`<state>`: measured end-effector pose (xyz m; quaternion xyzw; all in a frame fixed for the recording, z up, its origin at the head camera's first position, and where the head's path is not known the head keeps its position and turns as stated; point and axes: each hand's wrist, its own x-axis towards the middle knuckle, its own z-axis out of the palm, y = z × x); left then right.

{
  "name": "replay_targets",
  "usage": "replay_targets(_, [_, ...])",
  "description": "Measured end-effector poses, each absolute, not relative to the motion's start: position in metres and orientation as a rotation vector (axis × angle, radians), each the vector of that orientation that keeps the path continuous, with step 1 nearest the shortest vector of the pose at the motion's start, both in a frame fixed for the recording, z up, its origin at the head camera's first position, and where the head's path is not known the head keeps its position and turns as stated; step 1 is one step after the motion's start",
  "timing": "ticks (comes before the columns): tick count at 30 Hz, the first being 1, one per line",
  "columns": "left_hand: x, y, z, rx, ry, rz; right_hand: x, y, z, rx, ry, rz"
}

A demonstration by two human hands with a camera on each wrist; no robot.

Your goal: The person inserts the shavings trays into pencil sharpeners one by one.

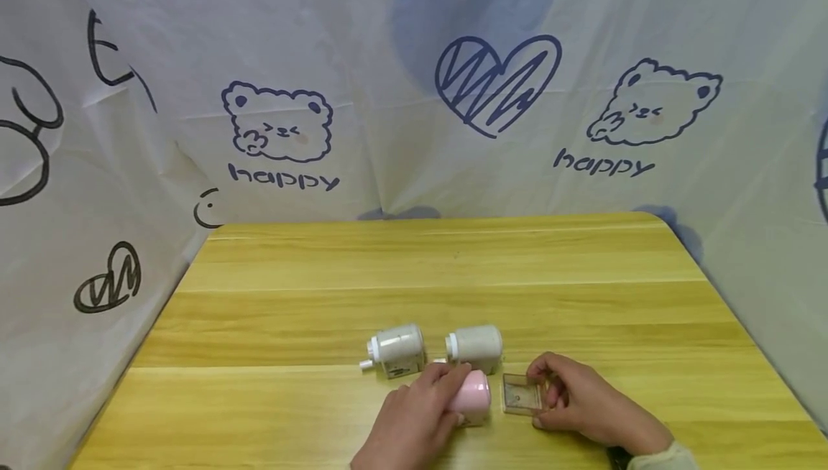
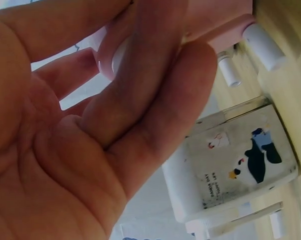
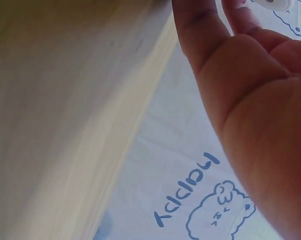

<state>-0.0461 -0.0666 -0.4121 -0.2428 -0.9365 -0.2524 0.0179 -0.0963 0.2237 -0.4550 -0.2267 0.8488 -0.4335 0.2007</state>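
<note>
In the head view my left hand (image 1: 410, 416) grips a pink hand-crank pencil sharpener (image 1: 474, 392) that lies on the table. The left wrist view has this pink sharpener (image 2: 215, 20) at the top, partly behind the fingers. To its right, my right hand (image 1: 582, 398) pinches a small clear shavings drawer (image 1: 520, 394) by its right side, low over the table. The right wrist view shows my right hand (image 3: 250, 95), but the drawer is out of sight there.
Two light grey crank sharpeners lie just beyond my hands, one at left (image 1: 399, 350) and one in the middle (image 1: 477, 346), partly behind my left hand. A panda print marks one grey sharpener (image 2: 240, 160). A printed white cloth (image 1: 388, 96) hangs behind the wooden table (image 1: 453, 261).
</note>
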Motion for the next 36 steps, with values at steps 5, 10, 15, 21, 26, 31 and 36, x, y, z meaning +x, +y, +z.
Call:
replay_targets(5, [-0.0467,-0.0654,-0.4128,-0.745,-2.936,-0.76,-0.0962,0.2235,-0.4547,-0.633,2.37,-1.222])
replay_targets(10, [-0.0463,-0.0644,-0.4123,-0.743,-2.938,-0.807,-0.0958,0.2238,-0.4537,-0.65,2.377,-1.217])
replay_targets(15, [-0.0459,-0.0653,-0.4126,-0.747,-2.935,-0.856,-0.0957,0.2238,-0.4533,-0.665,2.384,-1.225])
replay_targets(21, [-0.046,-0.069,-0.4128,-0.712,-2.949,-0.954,-0.0943,0.2233,-0.451,-0.673,2.375,-1.256])
replay_targets(26, [-0.0461,-0.0712,-0.4152,-0.684,-2.935,-1.013,-0.0943,0.2231,-0.4497,-0.68,2.385,-1.259])
replay_targets(31, [-0.0452,-0.0716,-0.4157,-0.7,-2.947,-1.036,-0.0941,0.2229,-0.4501,-0.687,2.385,-1.265])
replay_targets(36, [-0.0444,-0.0713,-0.416,-0.685,-2.949,-1.055,-0.0937,0.2216,-0.4505,-0.706,2.381,-1.306])
